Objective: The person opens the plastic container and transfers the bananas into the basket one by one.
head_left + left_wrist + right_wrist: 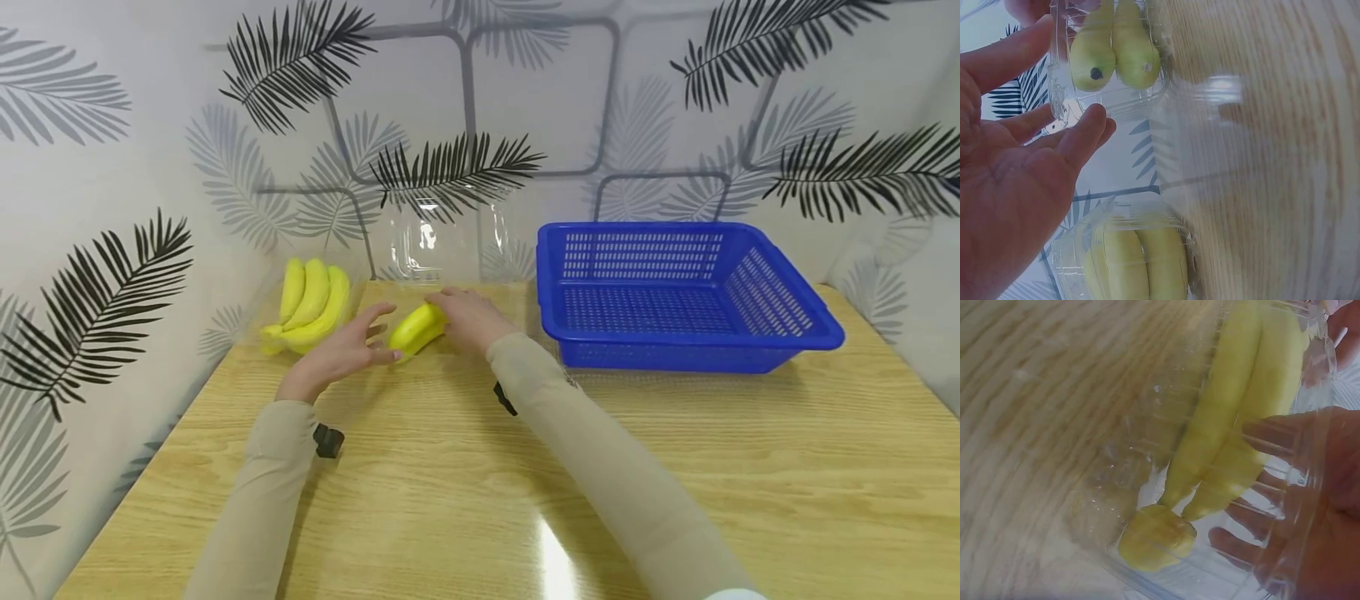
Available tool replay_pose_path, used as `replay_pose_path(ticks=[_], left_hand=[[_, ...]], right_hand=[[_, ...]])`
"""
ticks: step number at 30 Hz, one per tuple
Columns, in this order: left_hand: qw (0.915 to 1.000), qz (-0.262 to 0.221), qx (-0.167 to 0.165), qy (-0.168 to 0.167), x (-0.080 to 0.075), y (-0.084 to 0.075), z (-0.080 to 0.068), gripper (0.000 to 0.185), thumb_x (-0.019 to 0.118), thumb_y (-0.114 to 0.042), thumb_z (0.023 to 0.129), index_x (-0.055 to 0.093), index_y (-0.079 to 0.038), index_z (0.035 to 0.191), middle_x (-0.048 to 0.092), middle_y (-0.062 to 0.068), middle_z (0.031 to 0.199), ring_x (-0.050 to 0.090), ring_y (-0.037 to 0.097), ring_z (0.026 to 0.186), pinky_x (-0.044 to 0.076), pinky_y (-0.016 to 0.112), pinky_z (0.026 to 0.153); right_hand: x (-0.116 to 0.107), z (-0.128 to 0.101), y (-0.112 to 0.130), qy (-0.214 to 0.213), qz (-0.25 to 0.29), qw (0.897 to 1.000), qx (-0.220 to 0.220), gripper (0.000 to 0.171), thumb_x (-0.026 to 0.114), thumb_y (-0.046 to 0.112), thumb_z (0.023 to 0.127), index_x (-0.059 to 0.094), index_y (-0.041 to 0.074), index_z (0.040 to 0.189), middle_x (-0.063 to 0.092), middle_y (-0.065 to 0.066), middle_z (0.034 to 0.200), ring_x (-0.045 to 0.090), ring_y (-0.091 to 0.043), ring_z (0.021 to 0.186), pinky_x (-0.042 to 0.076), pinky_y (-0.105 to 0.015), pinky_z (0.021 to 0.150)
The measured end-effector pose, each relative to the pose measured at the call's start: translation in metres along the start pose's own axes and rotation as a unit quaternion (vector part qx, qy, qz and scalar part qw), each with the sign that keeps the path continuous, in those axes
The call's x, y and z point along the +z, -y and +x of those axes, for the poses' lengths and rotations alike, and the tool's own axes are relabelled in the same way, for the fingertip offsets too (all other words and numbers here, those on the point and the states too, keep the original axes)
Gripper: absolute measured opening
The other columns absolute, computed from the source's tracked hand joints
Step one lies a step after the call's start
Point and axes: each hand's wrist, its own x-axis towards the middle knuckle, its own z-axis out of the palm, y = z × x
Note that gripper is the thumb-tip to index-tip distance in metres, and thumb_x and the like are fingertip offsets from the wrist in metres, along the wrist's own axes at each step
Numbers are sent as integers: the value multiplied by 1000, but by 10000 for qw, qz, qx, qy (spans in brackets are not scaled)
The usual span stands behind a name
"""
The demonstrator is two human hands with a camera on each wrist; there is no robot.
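Light, thin, slippery clear box (420, 329) of bananas (417, 327), likely crushable; best cradled at both ends, left hand (341, 354) released, right hand (471, 319) pressing flat.

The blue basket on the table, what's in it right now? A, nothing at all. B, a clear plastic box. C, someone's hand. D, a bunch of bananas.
A: in the head view the blue basket shows only its bare perforated floor and walls, while both banana packs lie to its left: one bunch near the wall, the other between the left hand and the right hand.
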Motion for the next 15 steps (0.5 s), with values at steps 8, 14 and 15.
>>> replay_pose_path(ticks=[8,14,15], left_hand=[[10000,27,-16,-14,0,-1,1,84,70,-21,91,18,-14,157,18,22,159,29,45,140,30,55,111],[10000,0,32,-30,1,-2,1,88,71,-19,91,14,-11,158,15,23,160,30,46,139,30,54,111],[10000,-3,43,-36,1,-2,1,89,71,-19,90,13,-10,158,15,23,160,30,46,139,30,54,111]], right_hand=[[5,1,-3,-290,-226,9993,93,49,59,5,94,52,14,142,55,-10,135,50,-31,117,46,-43,98],[7,0,-2,-429,40,9988,230,43,58,4,95,56,12,137,60,-11,125,55,-29,110,47,-42,95],[7,0,-2,-457,57,9987,238,43,59,5,95,56,12,136,60,-11,124,56,-29,108,48,-42,94]])
